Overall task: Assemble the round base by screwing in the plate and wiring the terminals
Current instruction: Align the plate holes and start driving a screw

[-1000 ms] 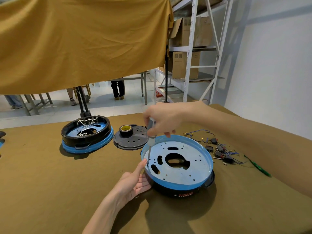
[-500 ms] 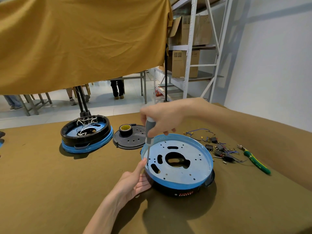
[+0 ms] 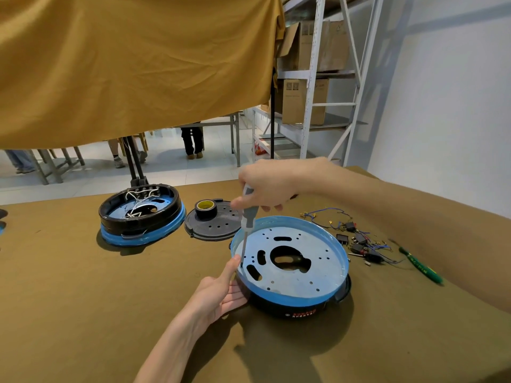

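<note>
Room: workshop kind of space, mustard cloth [image 3: 132, 67] hung overhead, metal shelving [image 3: 312, 87] with cardboard boxes [image 3: 304, 100] at the back, a few people's legs visible past the bench.
Surface: table [image 3: 69, 299] covered in olive-brown fabric.
Round base: the round base [image 3: 293, 288] sits right in front, black body with a blue rim, and the metal plate [image 3: 290, 261] is already dropped inside it.
Right hand: right hand [image 3: 268, 186] is wrapped round the handle of a grey screwdriver [image 3: 247, 217], held nearly upright with the tip down at a hole near the plate's left edge.
Left hand: left hand [image 3: 218, 291] is flat-ish against the left side of the base, fingers relaxed and straight, thumb up by the rim just beside the driver tip. Bracing it, not gripping.
Progress: I'd say early to middle. Looks like the plate screws are going in now; I can't make out any screw heads, so no idea how many are done.
Left to do: the wiring for sure. Loose wires and terminals [image 3: 359, 241] are piled on the cloth to the right, nowhere near the base yet, with a green tool [image 3: 420, 266] next to them.
Other bits: a second base [image 3: 141, 214] to the left has white wires inside; a dark lid [image 3: 213, 222] with a tape roll [image 3: 206, 207] on it sits between the two.
Writing: red lettering on the base's front wall, too small to read. Box labels are blurry too.
</note>
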{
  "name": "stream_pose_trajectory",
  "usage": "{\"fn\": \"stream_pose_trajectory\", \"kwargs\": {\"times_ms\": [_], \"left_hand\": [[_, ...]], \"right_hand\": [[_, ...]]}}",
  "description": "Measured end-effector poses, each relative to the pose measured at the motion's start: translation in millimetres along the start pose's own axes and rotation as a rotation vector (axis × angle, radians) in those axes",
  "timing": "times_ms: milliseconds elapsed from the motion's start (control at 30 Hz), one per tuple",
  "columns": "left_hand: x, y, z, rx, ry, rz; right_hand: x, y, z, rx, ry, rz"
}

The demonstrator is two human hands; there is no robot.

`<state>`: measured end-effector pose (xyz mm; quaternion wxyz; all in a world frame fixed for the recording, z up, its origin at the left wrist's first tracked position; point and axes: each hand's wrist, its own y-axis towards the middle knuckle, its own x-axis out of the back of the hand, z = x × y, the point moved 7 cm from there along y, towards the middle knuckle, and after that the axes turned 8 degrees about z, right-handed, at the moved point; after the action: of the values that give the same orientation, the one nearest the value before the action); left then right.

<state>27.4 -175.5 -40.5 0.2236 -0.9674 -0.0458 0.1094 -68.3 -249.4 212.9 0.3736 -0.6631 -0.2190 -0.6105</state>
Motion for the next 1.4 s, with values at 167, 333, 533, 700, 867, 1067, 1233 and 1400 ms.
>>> {"fn": "stream_pose_trajectory", "kwargs": {"times_ms": [167, 333, 533, 700, 867, 1067, 1233, 1400], "left_hand": [[1, 1, 0, 0.003, -0.001, -0.004], [1, 3, 1, 0.006, 0.007, -0.011], [2, 4, 1, 0.01, 0.014, -0.008], [2, 5, 1, 0.003, 0.025, -0.015], [2, 5, 1, -0.001, 0.026, -0.013], [1, 3, 1, 0.014, 0.033, -0.025], [0, 2, 1, 0.011, 0.036, -0.019], [1, 0, 0, 0.011, 0.025, -0.034]], "right_hand": [[-7, 0, -2, 0.038, 0.111, 0.034], [-5, -2, -4, 0.025, 0.138, 0.117], [-4, 2, -1, -0.011, 0.067, 0.03], [-5, 3, 2, 0.045, 0.122, 0.047], [-2, 4, -2, 0.015, 0.061, 0.081], [-1, 7, -6, -0.038, 0.006, -0.009], [-7, 4, -5, 0.057, 0.139, 0.018], [-4, 5, -12, -0.022, 0.036, 0.038]]}}
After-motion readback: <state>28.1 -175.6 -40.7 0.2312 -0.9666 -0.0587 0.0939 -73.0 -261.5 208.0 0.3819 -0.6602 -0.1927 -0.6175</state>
